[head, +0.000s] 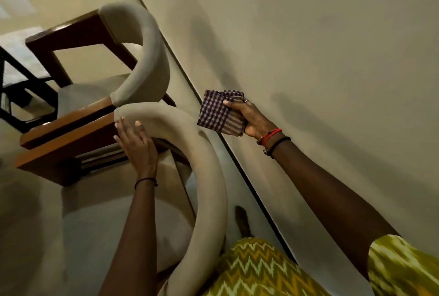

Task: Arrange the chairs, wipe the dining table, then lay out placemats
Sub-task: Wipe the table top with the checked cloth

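The head camera is tilting hard to one side while a person is standing at the edge of a broad, glossy, pale beige worktop. The worktop is filling the right half of the view, its dark rim running diagonally down the middle. The right hand is reaching over that rim and gripping a purple-and-white checked cloth, with the fingers curling round the bunched fabric. The cloth is overlapping the rim, partly over the worktop's edge. A thin ring is showing on one finger, and red and black wrist threads are sitting on that wrist.

Left of the rim, two chairs are standing side by side, close against the worktop. The near chair, with a curved grey-beige padded backrest and an orange-brown wooden frame, is standing just beside the person's body. The left hand is resting on the end of its backrest, fingers stretching out straight along the padding and thumb lying over the top. It seems to be pressing rather than clasping, though the angle is hiding the palm. A black band is circling that wrist.

The far chair, alike in build, is standing just beyond, its backrest end nearly meeting the near one. Under both, a shiny pale floor is reflecting light. A yellow zigzag-patterned garment is filling the lower edge.
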